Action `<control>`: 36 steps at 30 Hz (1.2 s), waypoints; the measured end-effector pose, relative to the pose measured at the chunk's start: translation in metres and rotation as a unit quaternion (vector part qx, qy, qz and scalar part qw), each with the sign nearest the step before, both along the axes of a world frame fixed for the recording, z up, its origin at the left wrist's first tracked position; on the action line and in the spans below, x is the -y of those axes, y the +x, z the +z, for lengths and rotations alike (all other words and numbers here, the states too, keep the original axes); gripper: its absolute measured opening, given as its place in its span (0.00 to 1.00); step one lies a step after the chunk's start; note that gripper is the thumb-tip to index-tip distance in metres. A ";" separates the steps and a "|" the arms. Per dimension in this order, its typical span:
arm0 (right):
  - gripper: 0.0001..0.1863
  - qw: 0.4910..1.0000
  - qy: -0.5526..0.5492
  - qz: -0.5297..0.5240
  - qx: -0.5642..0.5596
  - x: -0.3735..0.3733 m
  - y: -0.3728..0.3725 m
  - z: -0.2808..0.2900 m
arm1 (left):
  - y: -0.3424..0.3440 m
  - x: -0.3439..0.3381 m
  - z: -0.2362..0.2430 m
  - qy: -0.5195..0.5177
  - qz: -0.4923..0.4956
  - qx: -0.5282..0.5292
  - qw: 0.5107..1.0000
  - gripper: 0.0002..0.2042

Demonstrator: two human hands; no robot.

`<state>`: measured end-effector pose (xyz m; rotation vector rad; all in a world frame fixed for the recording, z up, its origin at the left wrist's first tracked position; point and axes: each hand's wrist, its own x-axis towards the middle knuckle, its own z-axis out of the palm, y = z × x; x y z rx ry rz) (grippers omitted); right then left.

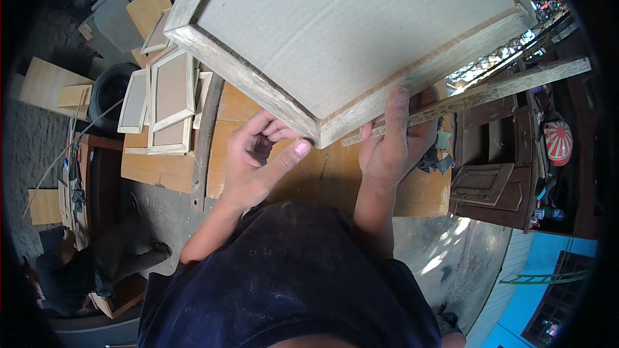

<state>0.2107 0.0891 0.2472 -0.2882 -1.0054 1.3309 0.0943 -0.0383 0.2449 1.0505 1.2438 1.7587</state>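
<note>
Holding a framed wooden panel (361, 32) tilted above the bench (322, 174). Right hand (393, 142) clamps the panel's lower edge beside its near corner; left hand (258, 154) is loosely curled, thumb just under that corner, holding nothing. Step appears to be inspection; next likely needs left-hand support.

This is a carpentry workshop, open to daylight on one side. Directly under both hands lies a worn wooden workbench (335, 180) of bare orange-brown boards. To the left of the left hand (258, 158), a stack of small framed door panels (169, 100) rests on the bench, with loose plywood offcuts (48, 84) and a tyre (109, 90) lying farther out on the gritty floor. To the right of the right hand (393, 142) stands an unfinished dark wooden cabinet (490, 180), and a long rough batten (490, 90) crosses just above it.
</note>
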 end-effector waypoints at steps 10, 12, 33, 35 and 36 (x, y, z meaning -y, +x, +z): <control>0.15 0.999 -0.036 -0.004 0.013 0.004 -0.007 -0.009 | 0.007 -0.015 -0.005 -0.015 0.070 -0.027 0.997 0.17; 0.14 0.999 -0.037 -0.005 0.010 0.004 -0.006 -0.010 | 0.005 -0.015 -0.005 -0.020 0.071 -0.018 0.997 0.15; 0.12 0.994 -0.108 -0.012 0.003 0.003 -0.007 -0.006 | 0.002 -0.011 0.004 -0.020 0.031 -0.034 0.999 0.20; 0.12 0.995 -0.101 -0.006 -0.005 0.000 -0.006 -0.010 | 0.001 -0.012 0.003 -0.018 0.025 -0.033 0.999 0.21; 0.12 0.995 -0.102 -0.005 -0.005 0.000 -0.007 -0.010 | 0.002 -0.012 0.004 -0.016 0.024 -0.040 0.999 0.21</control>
